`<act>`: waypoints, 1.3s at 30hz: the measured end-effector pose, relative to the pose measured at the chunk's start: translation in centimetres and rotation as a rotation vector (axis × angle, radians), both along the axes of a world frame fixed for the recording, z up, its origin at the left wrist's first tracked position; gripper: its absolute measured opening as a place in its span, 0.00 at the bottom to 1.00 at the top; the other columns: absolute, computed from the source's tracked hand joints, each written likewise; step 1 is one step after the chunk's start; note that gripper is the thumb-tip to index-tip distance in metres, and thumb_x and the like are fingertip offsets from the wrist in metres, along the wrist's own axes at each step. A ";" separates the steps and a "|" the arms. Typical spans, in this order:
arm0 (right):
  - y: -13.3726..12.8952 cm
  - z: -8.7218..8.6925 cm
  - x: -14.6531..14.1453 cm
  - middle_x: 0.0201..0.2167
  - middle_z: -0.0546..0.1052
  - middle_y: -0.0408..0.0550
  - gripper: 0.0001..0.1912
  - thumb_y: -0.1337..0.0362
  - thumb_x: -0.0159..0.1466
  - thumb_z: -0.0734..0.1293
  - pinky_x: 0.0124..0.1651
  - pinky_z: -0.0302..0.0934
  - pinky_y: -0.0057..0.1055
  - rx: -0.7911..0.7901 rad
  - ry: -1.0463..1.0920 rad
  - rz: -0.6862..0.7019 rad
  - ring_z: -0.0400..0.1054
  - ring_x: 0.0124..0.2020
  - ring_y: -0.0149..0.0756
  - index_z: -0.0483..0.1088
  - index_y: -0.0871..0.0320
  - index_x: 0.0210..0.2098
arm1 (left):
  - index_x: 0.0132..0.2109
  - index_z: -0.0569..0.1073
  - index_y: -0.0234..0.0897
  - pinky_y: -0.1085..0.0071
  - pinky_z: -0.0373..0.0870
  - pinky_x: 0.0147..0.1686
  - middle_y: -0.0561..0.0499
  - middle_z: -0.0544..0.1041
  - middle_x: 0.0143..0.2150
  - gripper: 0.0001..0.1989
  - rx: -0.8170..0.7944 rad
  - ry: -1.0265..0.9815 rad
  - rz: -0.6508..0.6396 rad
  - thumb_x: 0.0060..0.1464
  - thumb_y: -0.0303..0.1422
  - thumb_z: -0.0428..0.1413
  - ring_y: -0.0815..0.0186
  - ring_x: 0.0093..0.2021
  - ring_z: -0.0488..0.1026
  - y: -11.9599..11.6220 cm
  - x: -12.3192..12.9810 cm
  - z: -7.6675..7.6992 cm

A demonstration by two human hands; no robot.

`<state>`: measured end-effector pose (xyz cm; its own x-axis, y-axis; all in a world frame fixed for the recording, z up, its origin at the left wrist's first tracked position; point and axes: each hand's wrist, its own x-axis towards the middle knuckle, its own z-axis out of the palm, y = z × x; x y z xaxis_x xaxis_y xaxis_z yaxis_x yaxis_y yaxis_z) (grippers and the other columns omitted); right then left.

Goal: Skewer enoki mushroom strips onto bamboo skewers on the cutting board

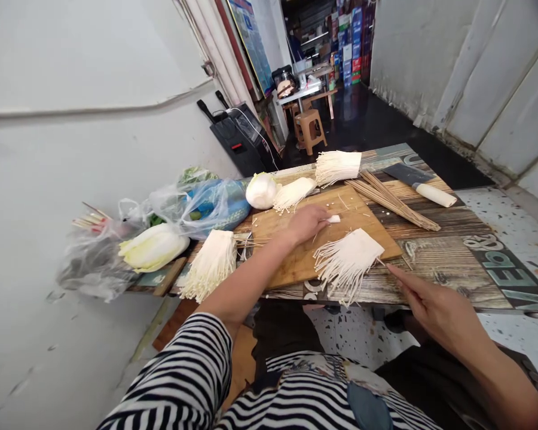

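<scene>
Over the wooden cutting board [291, 263], my left hand [310, 222] is closed, its fingertips on a small white piece of enoki mushroom [334, 219]. My right hand [430, 295] pinches the end of a thin skewer [382, 261] at the board's right front edge. That skewer runs into a flat, fanned enoki bunch [352, 257], whose loose stems hang over the table's near edge. Left of the board lies another enoki bunch [213, 260] with skewers sticking out of it. Two more, a small bunch [296, 192] and a wide bunch [338, 166], lie along the far side.
Bamboo skewers [394, 203] lie in a pile right of the board, near a cleaver [419, 184] with a pale handle. Napa cabbage [155, 248], a round white vegetable [262, 191] and plastic bags [215, 203] fill the left. A wall borders that side.
</scene>
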<state>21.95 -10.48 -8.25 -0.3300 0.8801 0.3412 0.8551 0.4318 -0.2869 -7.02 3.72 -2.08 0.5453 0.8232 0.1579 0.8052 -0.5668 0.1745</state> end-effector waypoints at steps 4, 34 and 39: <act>0.0 0.1 -0.1 0.33 0.81 0.49 0.21 0.61 0.68 0.56 0.27 0.62 0.31 -0.003 0.007 0.008 0.73 0.24 0.38 0.70 0.52 0.57 | 0.43 0.80 0.37 0.68 0.70 0.46 0.48 0.81 0.42 0.11 0.020 -0.045 0.076 0.61 0.28 0.52 0.62 0.43 0.77 0.0 1.2 -0.5; 0.2 0.6 -0.6 0.29 0.81 0.49 0.22 0.60 0.68 0.55 0.24 0.59 0.32 -0.045 -0.044 0.013 0.72 0.22 0.39 0.70 0.54 0.57 | 0.37 0.80 0.36 0.65 0.70 0.46 0.47 0.81 0.39 0.06 0.118 -0.189 0.047 0.58 0.26 0.57 0.62 0.41 0.76 -0.8 1.4 -2.4; 0.1 0.8 -0.8 0.26 0.80 0.48 0.22 0.61 0.67 0.55 0.23 0.57 0.31 -0.050 -0.078 -0.002 0.72 0.22 0.39 0.70 0.53 0.57 | 0.36 0.80 0.35 0.66 0.71 0.44 0.47 0.81 0.38 0.06 0.125 -0.205 0.054 0.57 0.26 0.57 0.63 0.41 0.76 -0.7 1.5 -2.5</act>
